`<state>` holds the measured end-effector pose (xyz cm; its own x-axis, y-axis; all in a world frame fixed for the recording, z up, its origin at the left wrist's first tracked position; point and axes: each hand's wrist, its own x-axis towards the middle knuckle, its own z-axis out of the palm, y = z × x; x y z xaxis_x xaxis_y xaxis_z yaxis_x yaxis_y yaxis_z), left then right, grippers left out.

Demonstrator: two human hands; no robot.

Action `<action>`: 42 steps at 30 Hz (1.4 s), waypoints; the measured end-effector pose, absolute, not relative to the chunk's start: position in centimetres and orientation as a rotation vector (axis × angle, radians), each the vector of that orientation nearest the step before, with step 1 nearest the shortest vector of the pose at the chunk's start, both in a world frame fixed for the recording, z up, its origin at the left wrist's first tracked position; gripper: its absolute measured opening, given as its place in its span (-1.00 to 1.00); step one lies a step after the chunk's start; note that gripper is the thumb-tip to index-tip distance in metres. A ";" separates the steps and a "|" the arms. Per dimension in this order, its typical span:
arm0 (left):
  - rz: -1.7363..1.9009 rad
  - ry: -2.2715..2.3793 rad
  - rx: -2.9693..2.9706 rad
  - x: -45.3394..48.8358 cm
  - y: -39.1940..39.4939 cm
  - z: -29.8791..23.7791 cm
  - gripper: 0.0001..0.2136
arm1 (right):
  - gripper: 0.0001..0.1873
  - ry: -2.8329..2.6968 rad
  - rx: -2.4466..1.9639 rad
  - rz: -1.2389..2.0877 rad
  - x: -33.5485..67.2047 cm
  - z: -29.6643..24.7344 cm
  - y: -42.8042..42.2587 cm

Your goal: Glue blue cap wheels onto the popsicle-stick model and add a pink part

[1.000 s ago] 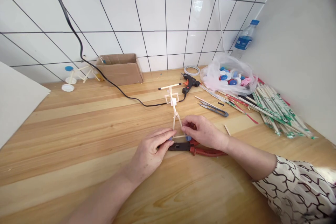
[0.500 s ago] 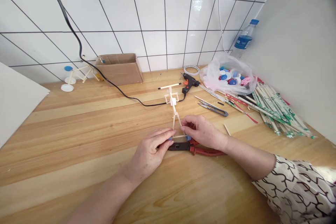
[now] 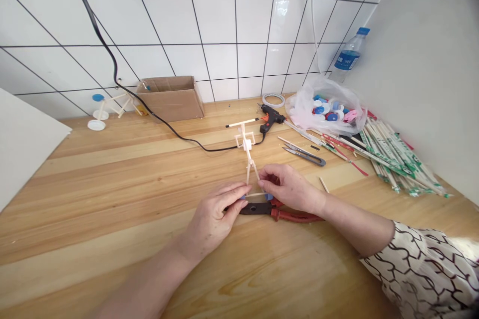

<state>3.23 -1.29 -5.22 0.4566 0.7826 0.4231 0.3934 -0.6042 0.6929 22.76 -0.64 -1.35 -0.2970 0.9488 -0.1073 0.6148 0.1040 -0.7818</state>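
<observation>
Left hand [image 3: 215,213] and right hand [image 3: 291,187], fingers nearly closed, pinch a stick frame [image 3: 247,145] nearside, apparently steadying it; release calls for gentleness.

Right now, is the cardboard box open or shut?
Open: inner walls of the cardboard box show above its front rim, no flap across.

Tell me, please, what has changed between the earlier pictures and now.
Nothing has visibly moved, and nothing was taken hold of or let go. The left hand and right hand stay at the near end of the wooden-stick frame, by its blue parts. The pliers, glue gun and thread snips lie as before.
</observation>
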 end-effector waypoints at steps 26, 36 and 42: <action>1.020 0.978 2.207 3.2 -1.2 -5.4 -0.77 | -0.86 -1.965 -1.523 1.052 22.7 -1.4 -0.7; 1.027 0.971 2.218 3.2 -1.2 -5.3 -0.77 | -0.85 -1.982 -1.522 1.036 22.8 -1.5 -0.6; 1.024 0.981 2.213 3.2 -1.2 -5.3 -0.77 | -0.86 -1.982 -1.516 1.036 22.8 -1.5 -0.6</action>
